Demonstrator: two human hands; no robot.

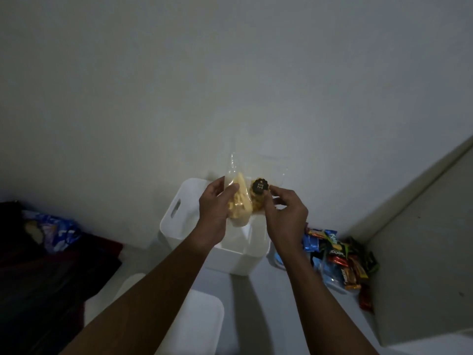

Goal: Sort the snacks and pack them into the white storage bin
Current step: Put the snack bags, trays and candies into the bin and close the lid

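Note:
I hold two clear plastic snack bags above the white storage bin (pixel 176 221). My left hand (pixel 213 208) grips a bag of pale yellow chips (pixel 239 203). My right hand (pixel 285 216) holds a bag of darker golden snacks with a round black sticker (pixel 259 187). The two bags touch each other between my hands. The bin stands on the floor against the wall, a slot handle in its left side. Its inside is mostly hidden by my hands and the bags.
A pile of wrapped snacks (pixel 337 257) lies on the floor right of the bin, beside a low white ledge (pixel 422 252). A white lid or second bin (pixel 194 326) lies near me. Dark cloth and a blue packet (pixel 58 231) lie on the left.

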